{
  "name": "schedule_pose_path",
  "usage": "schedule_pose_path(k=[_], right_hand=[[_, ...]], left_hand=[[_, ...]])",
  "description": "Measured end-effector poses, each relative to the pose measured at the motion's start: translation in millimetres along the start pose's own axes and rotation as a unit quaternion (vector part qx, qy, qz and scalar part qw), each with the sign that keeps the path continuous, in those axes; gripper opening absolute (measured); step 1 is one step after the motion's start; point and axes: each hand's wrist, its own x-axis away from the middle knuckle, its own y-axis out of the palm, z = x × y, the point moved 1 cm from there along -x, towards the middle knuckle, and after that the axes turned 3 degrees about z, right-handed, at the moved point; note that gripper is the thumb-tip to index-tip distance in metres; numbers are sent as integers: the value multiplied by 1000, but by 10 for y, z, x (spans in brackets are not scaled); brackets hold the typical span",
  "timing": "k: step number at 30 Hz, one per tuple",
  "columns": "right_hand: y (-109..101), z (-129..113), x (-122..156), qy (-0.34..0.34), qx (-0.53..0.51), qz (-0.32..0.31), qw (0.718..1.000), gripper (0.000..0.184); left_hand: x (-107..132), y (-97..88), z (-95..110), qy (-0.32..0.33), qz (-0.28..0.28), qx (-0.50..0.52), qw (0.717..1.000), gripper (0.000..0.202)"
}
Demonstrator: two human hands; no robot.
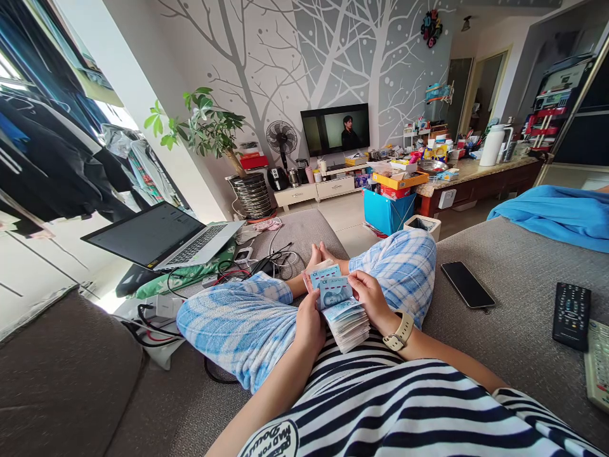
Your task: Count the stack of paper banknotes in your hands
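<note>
A thick wad of blue banknotes (346,322) is bent over between my two hands, above my lap. My left hand (310,322) is closed around its left side, thumb on top. Several notes stand up from the fold, and one blue note (334,293) with a printed portrait faces me. The fingers of my right hand (368,293) pinch the upper right corner of that note. Below, the free ends of the wad fan out toward my striped shirt. A pale watch (399,331) is on my right wrist. The fingers under the wad are hidden.
On the sofa to my right lie a black phone (467,285), a black remote control (571,315) and a blue cloth (556,216). An open laptop (164,238) and tangled cables (271,260) are at my left. Farther off stand a blue bin (389,212) and a cluttered table (476,174).
</note>
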Motion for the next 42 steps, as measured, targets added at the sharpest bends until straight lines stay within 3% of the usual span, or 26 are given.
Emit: schedule_pose_path(k=[10, 16, 25, 32, 42], right_hand=[[1, 79, -27, -1, -3, -5, 1000, 30], [3, -18, -5, 16, -4, -37, 999, 35], [2, 47, -60, 24, 50, 28, 998, 35], [-7, 17, -50, 8, 59, 13, 998, 32], [-3, -28, -19, -15, 64, 11, 998, 35]], left_hand=[[-6, 23, 6, 3, -11, -7, 1000, 29], [6, 31, 30, 7, -5, -6, 1000, 26], [53, 59, 67, -7, 11, -10, 1000, 29], [136, 106, 119, -18, 3, -28, 999, 27], [13, 34, 28, -6, -4, 7, 1000, 27]])
